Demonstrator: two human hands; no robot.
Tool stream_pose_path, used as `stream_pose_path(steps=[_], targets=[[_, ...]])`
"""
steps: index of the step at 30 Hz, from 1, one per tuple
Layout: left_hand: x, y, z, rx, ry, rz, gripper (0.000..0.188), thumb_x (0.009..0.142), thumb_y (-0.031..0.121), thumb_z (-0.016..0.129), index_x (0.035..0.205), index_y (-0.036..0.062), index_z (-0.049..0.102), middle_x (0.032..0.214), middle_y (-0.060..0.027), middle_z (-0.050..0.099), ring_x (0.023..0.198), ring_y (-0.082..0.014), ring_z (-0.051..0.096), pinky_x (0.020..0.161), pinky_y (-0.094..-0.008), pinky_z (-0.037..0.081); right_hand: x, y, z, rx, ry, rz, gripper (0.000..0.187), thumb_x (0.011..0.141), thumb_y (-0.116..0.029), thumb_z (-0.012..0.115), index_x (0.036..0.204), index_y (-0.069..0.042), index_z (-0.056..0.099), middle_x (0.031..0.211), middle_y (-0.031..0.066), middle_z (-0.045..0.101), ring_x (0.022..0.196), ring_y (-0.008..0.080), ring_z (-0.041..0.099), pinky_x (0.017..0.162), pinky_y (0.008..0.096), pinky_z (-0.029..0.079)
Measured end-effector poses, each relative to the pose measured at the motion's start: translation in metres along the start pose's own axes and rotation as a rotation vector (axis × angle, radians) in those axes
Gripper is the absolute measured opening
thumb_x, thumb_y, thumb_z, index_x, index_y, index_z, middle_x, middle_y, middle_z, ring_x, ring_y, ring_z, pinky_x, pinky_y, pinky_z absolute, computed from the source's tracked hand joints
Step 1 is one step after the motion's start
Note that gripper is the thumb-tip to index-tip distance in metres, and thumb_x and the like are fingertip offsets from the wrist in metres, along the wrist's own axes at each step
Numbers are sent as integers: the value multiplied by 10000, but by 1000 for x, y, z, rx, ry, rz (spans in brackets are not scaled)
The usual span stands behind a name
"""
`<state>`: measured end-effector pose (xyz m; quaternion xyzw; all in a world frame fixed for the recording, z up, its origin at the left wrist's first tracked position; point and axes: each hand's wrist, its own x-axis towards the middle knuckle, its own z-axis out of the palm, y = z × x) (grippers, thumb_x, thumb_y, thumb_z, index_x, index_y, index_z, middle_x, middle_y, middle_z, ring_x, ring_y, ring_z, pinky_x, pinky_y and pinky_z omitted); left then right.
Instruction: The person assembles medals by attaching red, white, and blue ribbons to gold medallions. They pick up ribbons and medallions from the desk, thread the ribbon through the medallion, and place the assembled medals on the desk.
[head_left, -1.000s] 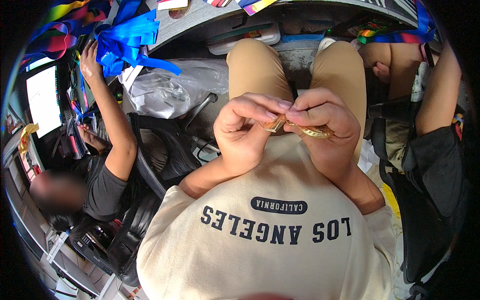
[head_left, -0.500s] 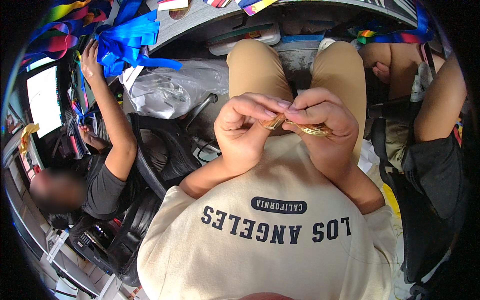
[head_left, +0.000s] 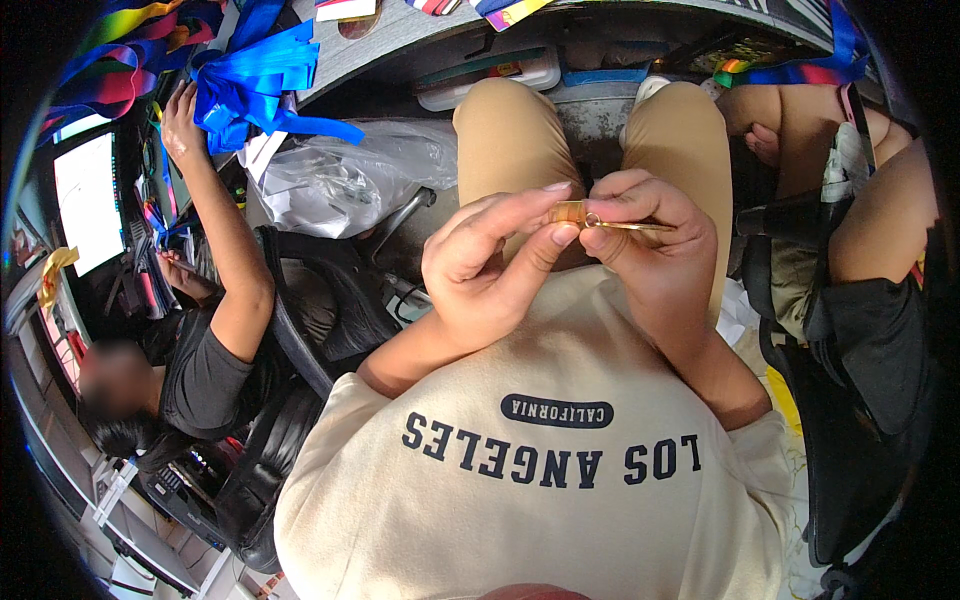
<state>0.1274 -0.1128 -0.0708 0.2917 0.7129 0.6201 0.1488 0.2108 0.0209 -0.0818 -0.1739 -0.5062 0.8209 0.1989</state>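
Note:
Above my lap, my left hand (head_left: pixel 480 255) pinches a small flat gold-coloured piece (head_left: pixel 569 212) between thumb and fingers; I cannot make out what kind of part it is. A small metal ring (head_left: pixel 593 220) sits right beside it. My right hand (head_left: pixel 655 255) grips a gold medal (head_left: pixel 640 227), which shows nearly edge-on as a thin bright line. Ring and medal appear joined. Both hands are close together, fingertips almost meeting at the ring.
A grey desk (head_left: pixel 390 45) curves across the front, with blue ribbons (head_left: pixel 255 85) at its left. Clear plastic wrapping (head_left: pixel 335 175) lies below. Co-workers sit on both sides; the left one's hand (head_left: pixel 183 125) touches the ribbons. A lidded plastic box (head_left: pixel 530 80) stands under the desk.
The medal has turned from showing its face to nearly edge-on. My left fingers have shifted, and the flat gold piece and ring now show more plainly. The right co-worker's arm has moved lower.

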Motion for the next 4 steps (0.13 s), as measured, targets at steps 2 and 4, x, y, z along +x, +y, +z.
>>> stream_pose_path(steps=[2,4], targets=[[2,3,-4,125,-44,25,301,781,-7,748,1071,-24,670,957,-124,703,813,-175,682,747,-235,521,0,3,-2,67,-17,28,167,776,112,694,911,22,653,942,83,619,865,127,608,785,224,487],[4,6,-5,182,-72,80,325,802,6,734,1120,4,667,992,-130,705,817,-208,693,761,-257,532,-1,5,-5,127,-45,57,174,790,112,683,933,18,651,958,88,616,875,134,609,800,228,490]])
